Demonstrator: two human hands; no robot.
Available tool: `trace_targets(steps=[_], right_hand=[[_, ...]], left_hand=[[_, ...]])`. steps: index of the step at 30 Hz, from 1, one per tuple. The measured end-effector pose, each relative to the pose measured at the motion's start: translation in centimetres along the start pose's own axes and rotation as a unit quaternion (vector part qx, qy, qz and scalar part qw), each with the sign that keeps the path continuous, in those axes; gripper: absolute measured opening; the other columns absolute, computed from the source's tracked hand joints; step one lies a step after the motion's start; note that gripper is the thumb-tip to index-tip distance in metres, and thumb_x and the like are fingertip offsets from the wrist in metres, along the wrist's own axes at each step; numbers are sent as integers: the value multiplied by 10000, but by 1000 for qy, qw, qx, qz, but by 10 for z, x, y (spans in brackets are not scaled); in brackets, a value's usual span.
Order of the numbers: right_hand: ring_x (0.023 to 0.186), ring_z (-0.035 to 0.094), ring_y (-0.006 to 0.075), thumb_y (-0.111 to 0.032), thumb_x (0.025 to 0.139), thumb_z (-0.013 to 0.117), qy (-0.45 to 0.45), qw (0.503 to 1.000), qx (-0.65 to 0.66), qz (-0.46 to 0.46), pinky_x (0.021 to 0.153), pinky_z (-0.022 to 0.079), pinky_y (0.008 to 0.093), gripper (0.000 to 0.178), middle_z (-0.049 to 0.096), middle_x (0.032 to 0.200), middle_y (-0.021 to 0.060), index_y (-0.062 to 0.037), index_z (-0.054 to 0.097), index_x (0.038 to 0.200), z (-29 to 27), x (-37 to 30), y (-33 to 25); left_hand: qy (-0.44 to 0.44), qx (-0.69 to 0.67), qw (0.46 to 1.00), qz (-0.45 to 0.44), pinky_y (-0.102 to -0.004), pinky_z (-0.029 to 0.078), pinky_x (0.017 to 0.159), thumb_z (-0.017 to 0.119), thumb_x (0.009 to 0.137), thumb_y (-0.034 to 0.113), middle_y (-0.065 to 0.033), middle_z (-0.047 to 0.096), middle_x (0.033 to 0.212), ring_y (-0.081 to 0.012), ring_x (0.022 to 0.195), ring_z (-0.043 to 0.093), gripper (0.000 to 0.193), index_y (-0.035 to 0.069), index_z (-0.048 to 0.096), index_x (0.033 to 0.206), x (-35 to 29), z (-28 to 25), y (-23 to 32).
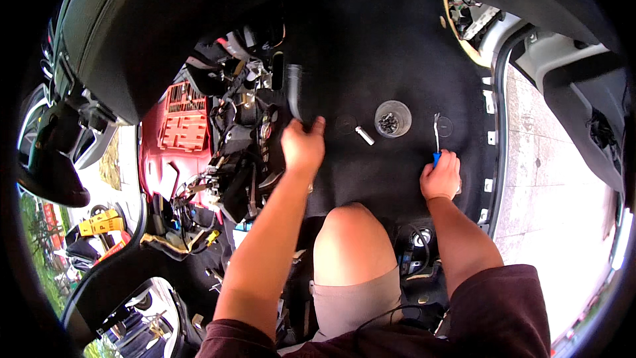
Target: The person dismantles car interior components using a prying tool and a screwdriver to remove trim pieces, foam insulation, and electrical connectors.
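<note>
Bent knee [351, 238], right hand [440, 178] gripping blue-handled tool [436, 140], left hand [303, 144] outstretched

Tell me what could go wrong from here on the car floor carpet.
The small clear cup of screws sits loose on the black carpet between both hands; a sweep could tip it. The white cylindrical part lies free near the left hand and could roll off. The right hand holds a blue-handled tool whose metal tip could snag carpet.

Blue-handled screwdriver [436, 138]: you are gripping its handle in your right hand [440, 176], its metal shaft pointing away from you, lying against the black floor carpet [371, 46].
</note>
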State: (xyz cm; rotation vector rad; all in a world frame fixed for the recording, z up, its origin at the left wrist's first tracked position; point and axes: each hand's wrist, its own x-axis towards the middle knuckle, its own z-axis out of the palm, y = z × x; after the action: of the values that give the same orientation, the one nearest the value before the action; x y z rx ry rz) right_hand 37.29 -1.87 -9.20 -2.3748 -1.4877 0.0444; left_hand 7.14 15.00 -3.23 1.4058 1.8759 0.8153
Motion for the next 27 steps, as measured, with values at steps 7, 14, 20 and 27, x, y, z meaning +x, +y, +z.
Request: trace_targets(steps=[7, 14, 20, 27], right_hand=[[1142, 605, 430, -145, 861, 666, 6, 1000, -24, -5, 929, 550, 542, 423, 617, 1203, 189, -14, 596, 1258, 8, -3, 7], [1132, 611, 424, -140, 867, 658, 15, 999, -50, -8, 929, 548, 541, 417, 618, 1186, 182, -10, 578, 1254, 3, -3, -3], [1138, 610, 422, -147, 874, 655, 24, 997, -63, -21, 923, 551, 543, 397, 618, 1179, 181, -12, 574, 1238, 3, -4, -8], [1141, 610, 429, -144, 875, 655, 46, 996, -68, -25, 938, 543, 548, 402, 620, 1174, 186, -18, 569, 1248, 8, -5, -3]], left_hand=[[-68, -26, 997, 24, -454, 571, 739, 796, 981, 269, -254, 709, 870, -461, 841, 729, 302, -20, 709, 984, -122, -35, 23], [-88, -89, 990, -66, -380, 566, 723, 790, 968, 133, -190, 726, 923, -290, 777, 720, 285, -31, 712, 1188, -208, -105, -17], [-17, -67, 993, -97, -348, 589, 848, 744, 1001, 88, -199, 791, 1027, -194, 945, 759, 332, -37, 686, 1303, -244, -147, -33], [-25, -26, 990, -136, -390, 589, 790, 757, 990, 123, -229, 766, 959, -286, 874, 779, 288, -38, 696, 1221, -267, -171, -29]])
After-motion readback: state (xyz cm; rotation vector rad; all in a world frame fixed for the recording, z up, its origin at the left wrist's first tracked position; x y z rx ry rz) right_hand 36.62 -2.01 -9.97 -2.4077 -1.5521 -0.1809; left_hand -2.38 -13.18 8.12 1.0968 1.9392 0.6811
